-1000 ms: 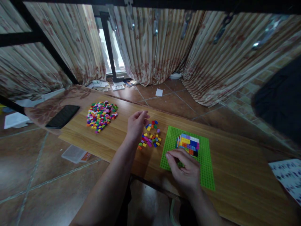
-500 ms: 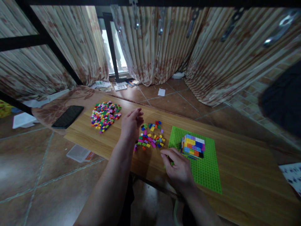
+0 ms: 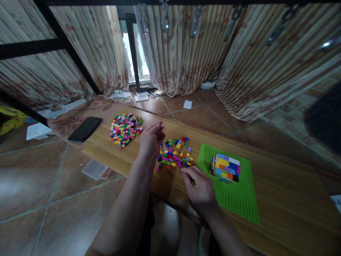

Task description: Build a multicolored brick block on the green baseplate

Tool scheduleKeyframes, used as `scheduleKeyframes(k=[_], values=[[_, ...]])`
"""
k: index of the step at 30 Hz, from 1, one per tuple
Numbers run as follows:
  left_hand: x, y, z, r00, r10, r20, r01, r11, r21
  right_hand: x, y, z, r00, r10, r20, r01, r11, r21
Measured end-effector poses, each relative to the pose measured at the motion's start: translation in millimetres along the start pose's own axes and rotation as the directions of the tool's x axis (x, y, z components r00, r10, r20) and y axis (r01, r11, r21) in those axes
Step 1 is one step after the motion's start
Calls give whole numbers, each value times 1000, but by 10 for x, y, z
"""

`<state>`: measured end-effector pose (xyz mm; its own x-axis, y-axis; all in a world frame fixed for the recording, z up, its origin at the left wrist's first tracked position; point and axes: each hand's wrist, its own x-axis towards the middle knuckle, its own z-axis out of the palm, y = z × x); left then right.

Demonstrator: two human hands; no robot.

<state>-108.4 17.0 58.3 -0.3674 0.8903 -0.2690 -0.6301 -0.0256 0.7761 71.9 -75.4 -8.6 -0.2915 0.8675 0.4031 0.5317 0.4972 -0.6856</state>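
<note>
My left hand hovers over the wooden table between a big heap of small toy bricks and a looser spread of toy bricks. Its fingers are loosely bent and apart, and no brick shows in them. Just left of the green baseplate, my right hand has thumb and forefinger brought together. Whatever lies between those fingertips is too small or hidden to make out. On the baseplate stands a block built of many-coloured bricks, to the right of that hand.
A black phone-like slab lies on the patterned cloth at the table's left end. Below on the tiled floor is a clear plastic box. Striped curtains hang behind, with papers and books beneath them. A dark rounded shape stands at the right.
The view has turned slightly left, so everything sits further right. My right hand has moved a little left relative to the baseplate; my left hand keeps nearly the same pose, slightly nearer the heap.
</note>
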Motion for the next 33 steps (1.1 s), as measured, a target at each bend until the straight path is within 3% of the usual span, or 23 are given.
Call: scheduleKeyframes(k=[9,22,33], values=[[-1,26,-28,1000,-10,15,10,1000,-24,21,-79,234,1000,-29,8,29,1000,1],[-26,83,5,998,-55,25,56,998,-34,159,-259,462,996,81,26,-66,928,-366],[-137,-80,93,977,-137,162,95,966,242,119,-228,296,983,116,-143,-126,990,-64]])
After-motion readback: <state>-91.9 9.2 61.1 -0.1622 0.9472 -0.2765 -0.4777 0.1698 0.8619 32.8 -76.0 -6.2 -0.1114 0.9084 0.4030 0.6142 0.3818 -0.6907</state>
